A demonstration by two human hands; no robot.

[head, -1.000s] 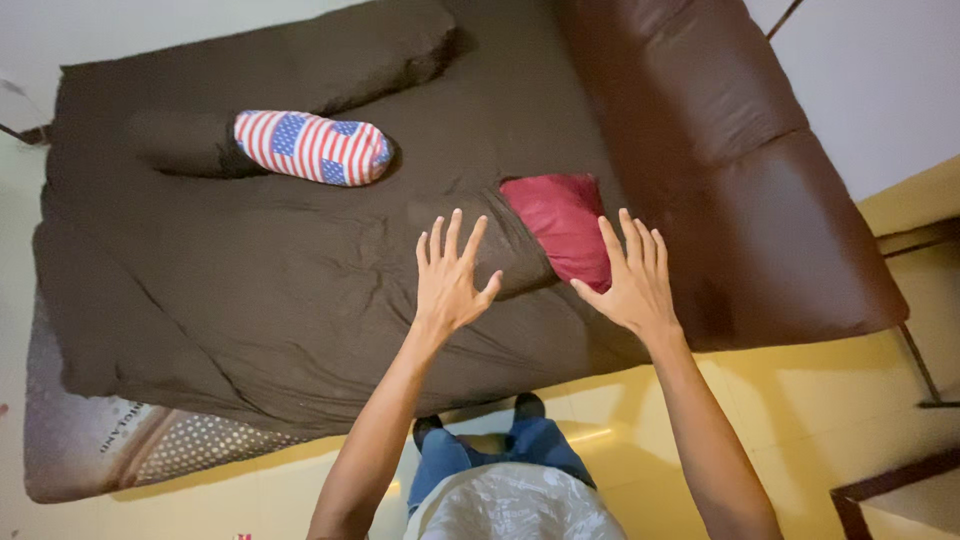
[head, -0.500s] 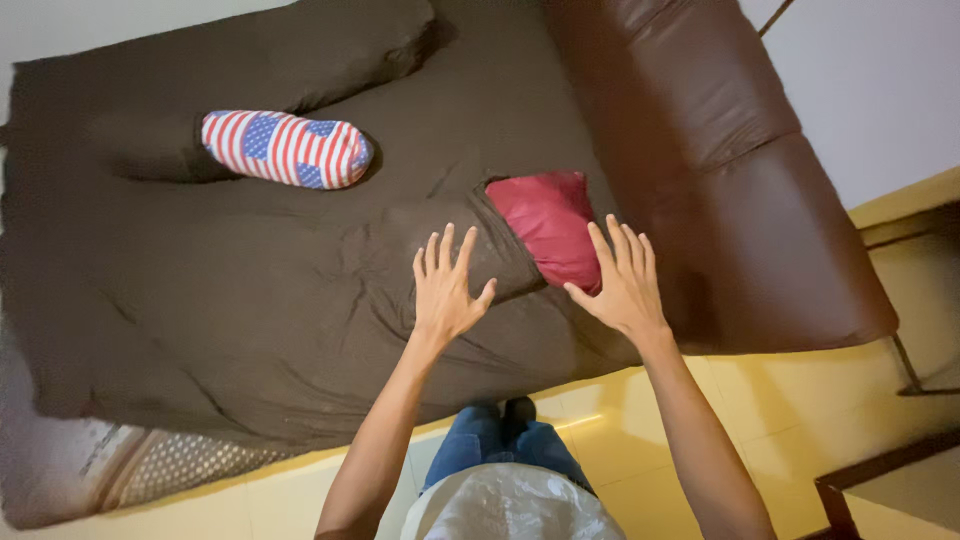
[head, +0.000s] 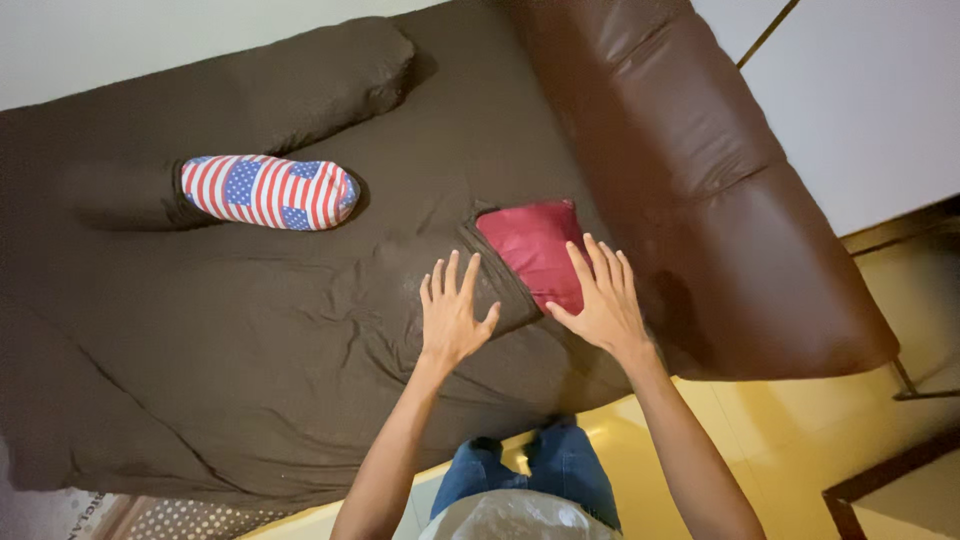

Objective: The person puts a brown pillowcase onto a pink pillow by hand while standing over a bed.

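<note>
A dark brown blanket (head: 250, 330) covers a mattress on the floor. My left hand (head: 452, 315) hovers over it with fingers spread, just left of a red pillow (head: 532, 248) that pokes out from under the blanket's edge. My right hand (head: 598, 300), also spread and empty, lies over the pillow's lower right corner. A bolster with a red, white and blue stars-and-stripes cover (head: 268, 192) rests on the blanket at the upper left.
A brown leather headboard cushion (head: 720, 190) runs along the right side of the mattress. A blanket-covered long pillow (head: 300, 80) lies at the top. Yellow floor tiles (head: 800, 440) and my jeans (head: 540, 475) show below. A dark wooden frame (head: 890, 470) stands at the lower right.
Both hands have drawn closer together and nearer the red pillow; my right hand now overlaps its corner. The view has shifted so the mattress sits lower and further left.
</note>
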